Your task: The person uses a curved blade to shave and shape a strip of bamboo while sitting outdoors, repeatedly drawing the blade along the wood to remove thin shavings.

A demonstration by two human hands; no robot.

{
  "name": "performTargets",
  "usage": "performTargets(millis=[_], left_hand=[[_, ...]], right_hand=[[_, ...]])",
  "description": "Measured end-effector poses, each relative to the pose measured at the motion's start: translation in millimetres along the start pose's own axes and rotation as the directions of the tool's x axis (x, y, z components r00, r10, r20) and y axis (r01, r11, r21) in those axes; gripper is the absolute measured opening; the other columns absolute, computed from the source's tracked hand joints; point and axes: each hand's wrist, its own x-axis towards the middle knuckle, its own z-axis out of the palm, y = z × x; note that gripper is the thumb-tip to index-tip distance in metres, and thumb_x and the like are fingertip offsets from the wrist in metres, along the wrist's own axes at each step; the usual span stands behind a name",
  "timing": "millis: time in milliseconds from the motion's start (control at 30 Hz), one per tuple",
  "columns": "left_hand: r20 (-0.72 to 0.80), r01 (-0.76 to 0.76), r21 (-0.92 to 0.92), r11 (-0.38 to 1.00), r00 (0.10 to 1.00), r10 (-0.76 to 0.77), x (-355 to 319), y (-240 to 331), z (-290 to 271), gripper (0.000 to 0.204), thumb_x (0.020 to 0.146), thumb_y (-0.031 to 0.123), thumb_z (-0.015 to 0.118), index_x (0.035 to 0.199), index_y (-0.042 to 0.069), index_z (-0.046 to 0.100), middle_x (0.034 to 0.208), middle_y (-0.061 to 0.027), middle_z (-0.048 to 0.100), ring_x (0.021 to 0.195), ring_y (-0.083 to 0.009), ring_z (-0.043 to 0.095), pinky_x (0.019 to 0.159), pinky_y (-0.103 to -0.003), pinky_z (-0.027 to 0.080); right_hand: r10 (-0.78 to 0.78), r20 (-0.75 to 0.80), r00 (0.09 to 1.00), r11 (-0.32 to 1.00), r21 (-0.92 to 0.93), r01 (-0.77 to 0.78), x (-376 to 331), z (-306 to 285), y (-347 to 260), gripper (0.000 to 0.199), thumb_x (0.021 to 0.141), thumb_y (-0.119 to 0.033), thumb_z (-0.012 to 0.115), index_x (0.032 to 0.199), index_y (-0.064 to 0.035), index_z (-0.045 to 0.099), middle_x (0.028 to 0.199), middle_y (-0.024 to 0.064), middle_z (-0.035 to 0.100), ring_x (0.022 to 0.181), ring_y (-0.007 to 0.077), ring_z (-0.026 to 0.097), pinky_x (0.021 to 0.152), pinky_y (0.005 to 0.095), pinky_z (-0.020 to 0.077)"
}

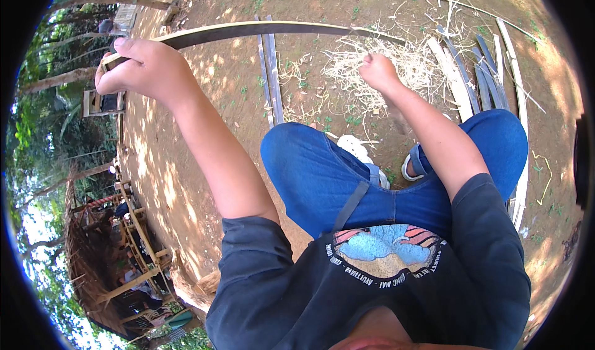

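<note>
Dark shirt (372, 288) and blue-trousered knees (322, 176) fill the lower frame; sandals (362, 151) rest on bare dirt ground (204, 71). Left hand (145, 68), raised at upper left, fingers curled shut around one end of a long bamboo strip (260, 29); strip runs from inside the fist, arcing rightward above the ground. Right hand (378, 71) closed in a fist at the strip's far end, over a pile of pale shavings (403, 65); cannot tell what the fist pinches. Split slats (477, 77) lie right of the shavings; two slats (271, 77) lie between the hands.
</note>
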Motion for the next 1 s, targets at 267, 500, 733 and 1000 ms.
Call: performTargets(millis=[267, 500, 733, 1000], left_hand=[[-0.004, -0.121, -0.056, 0.991, 0.993, 0.121, 4, -6, -5, 0.039, 0.101, 0.021, 0.046, 0.119, -0.003, 0.022, 0.114, -0.02, 0.033, 0.102, -0.0202, 0.04, 0.089, -0.032, 0.04], [-0.023, -0.182, -0.175, 0.968, 0.983, 0.181, 3, -11, -10, 0.026, 0.099, 0.021, 0.041, 0.114, 0.001, 0.033, 0.118, -0.014, 0.05, 0.109, -0.0196, 0.047, 0.097, -0.035, 0.037], [-0.068, -0.122, -0.198, 0.973, 0.992, 0.11, 2, -28, -17, 0.026, 0.098, 0.021, 0.041, 0.116, 0.003, 0.034, 0.12, -0.0136, 0.051, 0.11, -0.0199, 0.05, 0.093, -0.036, 0.041], [-0.064, -0.072, -0.368, 0.927, 0.997, 0.052, -3, -34, -22, 0.02, 0.097, 0.016, 0.04, 0.113, 0.005, 0.036, 0.116, -0.0123, 0.056, 0.113, -0.0209, 0.053, 0.094, -0.038, 0.042]], right_hand=[[-0.061, -0.088, 0.994, 0.942, 0.323, 0.086, 0, -21, -53, 0.019, 0.085, -0.014, 0.056, 0.068, -0.0075, 0.052, 0.06, 0.0018, 0.052, 0.055, 0.0131, 0.051, 0.057, 0.0336, 0.0441], [-0.629, 0.03, 0.777, 0.694, 0.47, 0.545, -103, -12, -197, 0.031, 0.08, -0.011, 0.062, 0.059, -0.0063, 0.039, 0.052, 0.0, 0.041, 0.052, 0.0093, 0.038, 0.05, 0.0322, 0.0342], [-0.222, 0.126, 0.967, 0.958, 0.214, 0.192, -37, 17, -75, 0.021, 0.085, -0.016, 0.054, 0.068, -0.0045, 0.06, 0.063, 0.0157, 0.062, 0.059, 0.0262, 0.063, 0.059, 0.0419, 0.0503], [0.173, -0.03, 0.985, 0.973, -0.148, -0.175, 22, 10, 69, 0.023, 0.084, -0.019, 0.057, 0.098, -0.0081, 0.072, 0.102, 0.0205, 0.07, 0.095, 0.0344, 0.068, 0.087, 0.0422, 0.0518]])
